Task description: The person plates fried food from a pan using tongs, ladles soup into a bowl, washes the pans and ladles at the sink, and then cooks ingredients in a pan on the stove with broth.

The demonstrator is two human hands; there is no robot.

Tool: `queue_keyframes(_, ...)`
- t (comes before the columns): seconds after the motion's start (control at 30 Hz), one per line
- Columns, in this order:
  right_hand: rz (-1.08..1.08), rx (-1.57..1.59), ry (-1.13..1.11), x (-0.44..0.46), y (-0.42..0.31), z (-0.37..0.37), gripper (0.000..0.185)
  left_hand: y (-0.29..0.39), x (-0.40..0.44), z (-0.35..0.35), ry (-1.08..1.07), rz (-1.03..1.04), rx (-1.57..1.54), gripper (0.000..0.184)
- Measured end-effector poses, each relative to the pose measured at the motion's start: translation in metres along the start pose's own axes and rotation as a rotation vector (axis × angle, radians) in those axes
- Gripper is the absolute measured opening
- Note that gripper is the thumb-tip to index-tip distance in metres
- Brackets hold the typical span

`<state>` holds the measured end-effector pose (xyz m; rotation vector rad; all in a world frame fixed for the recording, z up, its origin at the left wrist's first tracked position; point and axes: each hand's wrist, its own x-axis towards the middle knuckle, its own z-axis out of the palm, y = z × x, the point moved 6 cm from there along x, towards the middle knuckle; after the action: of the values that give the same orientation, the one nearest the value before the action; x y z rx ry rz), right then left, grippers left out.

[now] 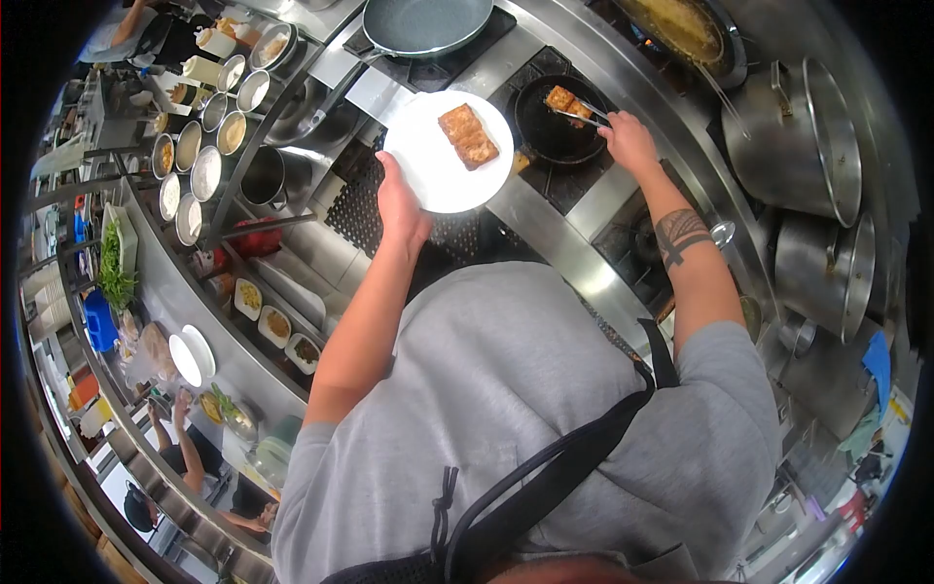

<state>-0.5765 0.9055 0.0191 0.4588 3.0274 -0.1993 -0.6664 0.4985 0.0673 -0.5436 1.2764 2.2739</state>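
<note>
My left hand grips the rim of a round white plate, thumb on top and fingers underneath. One browned, rectangular fried piece rests on the plate, right of its middle. In my right hand is a pair of metal tongs, closed around another browned piece. That piece is in or just over a black frying pan on the stove; whether it touches the pan I cannot tell. The pan's handle points toward the plate.
A large grey pan sits on a burner at the top. Big steel pots stand at the right, below a pan of yellowish liquid. Metal containers fill a rack at the left. Another person's arms show at lower left.
</note>
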Motion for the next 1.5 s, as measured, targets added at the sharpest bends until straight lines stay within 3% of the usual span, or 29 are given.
queue_keyframes(0.4, -0.002, 0.015, 0.081, -0.008, -0.008, -0.010, 0.035, -0.002, 0.004, -0.009, 0.012, -0.030, 0.036, 0.075)
queue_keyframes(0.6, 0.160, 0.126, 0.018, -0.010, -0.005, -0.015, 0.033, 0.002, 0.007, -0.005, -0.012, -0.050, 0.048, 0.071)
queue_keyframes(0.8, 0.207, 0.271, 0.165, -0.026, -0.002, -0.040, 0.034, 0.002, 0.016, -0.004, -0.022, 0.005, 0.098, 0.074)
queue_keyframes(0.87, 0.392, 0.511, -0.038, -0.032, -0.001, -0.036, 0.032, 0.004, 0.017, -0.003, -0.021, 0.022, 0.095, 0.075)
queue_keyframes(0.9, 0.419, 0.519, -0.022, -0.034, 0.002, -0.028, 0.032, 0.004, 0.016, 0.000, -0.046, 0.013, 0.114, 0.075)
queue_keyframes(0.97, 0.603, 1.061, -0.029, -0.044, 0.009, 0.003, 0.031, 0.008, 0.013, 0.006, -0.086, 0.005, 0.115, 0.076)
queue_keyframes(1.0, 0.644, 1.151, -0.061, -0.049, 0.002, 0.001, 0.030, 0.010, 0.010, 0.009, -0.109, -0.019, 0.123, 0.076)
queue_keyframes(1.23, 0.909, 1.578, -0.190, -0.069, -0.024, -0.001, 0.025, 0.031, 0.022, 0.023, -0.202, -0.055, 0.142, 0.076)
queue_keyframes(1.5, 0.997, 1.722, -0.298, -0.086, -0.055, 0.004, 0.024, 0.042, 0.034, 0.006, -0.323, -0.095, 0.137, 0.074)
